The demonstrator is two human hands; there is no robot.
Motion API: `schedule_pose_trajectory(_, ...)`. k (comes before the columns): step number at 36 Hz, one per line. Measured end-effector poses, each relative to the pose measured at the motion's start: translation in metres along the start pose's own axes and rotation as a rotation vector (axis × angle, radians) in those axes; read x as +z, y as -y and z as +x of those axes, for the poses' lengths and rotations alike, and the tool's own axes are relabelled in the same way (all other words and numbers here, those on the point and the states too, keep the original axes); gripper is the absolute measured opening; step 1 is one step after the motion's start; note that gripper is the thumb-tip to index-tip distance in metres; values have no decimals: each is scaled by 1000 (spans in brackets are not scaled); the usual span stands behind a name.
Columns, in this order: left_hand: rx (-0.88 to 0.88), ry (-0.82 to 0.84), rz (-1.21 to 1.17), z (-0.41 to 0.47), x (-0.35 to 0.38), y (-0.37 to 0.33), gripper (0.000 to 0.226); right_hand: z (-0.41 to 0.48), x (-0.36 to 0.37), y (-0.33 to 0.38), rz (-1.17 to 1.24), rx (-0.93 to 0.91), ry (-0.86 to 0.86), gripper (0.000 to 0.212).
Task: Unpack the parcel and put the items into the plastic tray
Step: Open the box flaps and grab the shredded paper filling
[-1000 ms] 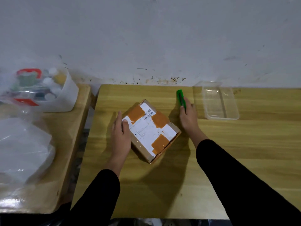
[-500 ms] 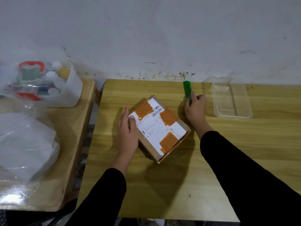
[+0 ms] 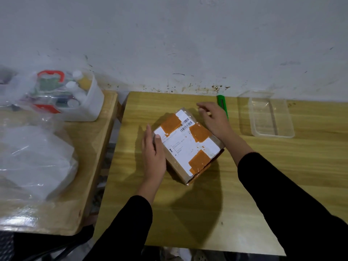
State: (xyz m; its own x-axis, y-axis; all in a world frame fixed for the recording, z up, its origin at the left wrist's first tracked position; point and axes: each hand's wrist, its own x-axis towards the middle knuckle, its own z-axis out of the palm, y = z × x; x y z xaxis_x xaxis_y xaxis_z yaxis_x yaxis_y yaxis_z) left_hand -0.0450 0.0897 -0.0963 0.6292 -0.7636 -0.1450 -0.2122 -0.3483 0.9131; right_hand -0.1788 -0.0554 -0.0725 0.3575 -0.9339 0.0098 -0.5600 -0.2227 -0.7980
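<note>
Parcel [image 3: 188,146], a cardboard box w/ white label and orange tape patches, sits turned at an angle mid-desk, fully sealed, tape uncut as far as I can see. Left hand [image 3: 153,153] lies flat against its left side, fingers together, thumb hooked on the top edge, bracing not gripping. Right hand [image 3: 213,119] hovers at the far right corner, fingers spread and loose, holding nothing. Just beyond it lies a green cutter [image 3: 222,106] on the desk [image 3: 216,213], untouched by either hand. Plastic tray [image 3: 271,115] sits far right, well apart from the box, clear, nothing inside. So task is barely begun: opening, emptying and loading the tray all remain. On the left, a second desk [image 3: 88,166] w/ plastic bags [image 3: 33,159] and a white tub [image 3: 79,102] of bottles.
</note>
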Motion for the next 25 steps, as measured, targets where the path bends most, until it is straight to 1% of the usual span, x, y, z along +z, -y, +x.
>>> schedule_pose_trajectory(2, 4, 2, -25, -12, 1, 4, 53, 4, 0, 14, 90, 67, 211, 34)
schedule_pose_trajectory(4, -8, 6, -65, -28, 3, 8, 56, 5, -1, 23, 167, 155, 374, 37)
schedule_pose_trajectory(6, -20, 19, -97, -49, 4, 11, 57, 2, -4, 28, 204, 213, 476, 37)
schedule_pose_trajectory(8, -13, 73, -138, -72, 6, 13, 56, -4, -8, 29, 247, 251, 506, 38)
schedule_pose_trajectory(10, 1, 138, -187, -91, 8, 18, 53, -11, -10, 24, 275, 269, 484, 40)
schedule_pose_trajectory(12, 6, 155, -236, -105, 10, 24, 58, -21, -11, 19, 302, 258, 480, 42)
schedule_pose_trajectory(14, -6, 174, -259, -114, 10, 29, 75, -31, -12, 11, 326, 250, 476, 42)
schedule_pose_trajectory(16, -5, 210, -228, -121, 7, 31, 94, -43, -14, 6, 356, 254, 451, 43)
schedule_pose_trajectory(18, 19, 235, -191, -123, 3, 38, 100, -57, -17, 0, 399, 245, 419, 45)
schedule_pose_trajectory(21, 24, 282, -164, -122, -5, 43, 92, -77, -20, -14, 471, 241, 336, 46)
schedule_pose_trajectory(23, 17, 301, -179, -121, -14, 41, 81, -93, -22, -24, 504, 266, 226, 45)
schedule_pose_trajectory(25, 17, 212, -174, -117, -21, 44, 75, -111, -24, -31, 509, 270, 86, 44)
